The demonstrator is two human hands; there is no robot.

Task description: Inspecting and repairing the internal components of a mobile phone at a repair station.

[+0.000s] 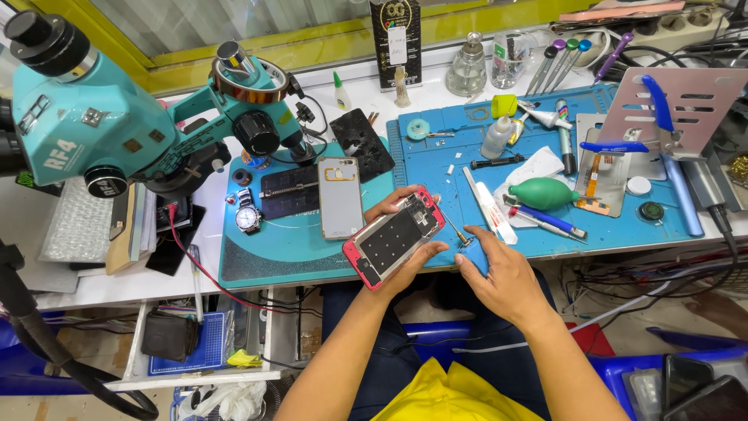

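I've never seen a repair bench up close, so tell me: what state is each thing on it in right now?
Red phone: opened, insides showing, tilted, held by left hand.
Right hand: on the blue mat, fingers at a screwdriver.
Silver back cover: detached, lying flat.
Wristwatch: lying on the mat.
Green air blower: lying on its side.
Microscope: swung aside, unused.
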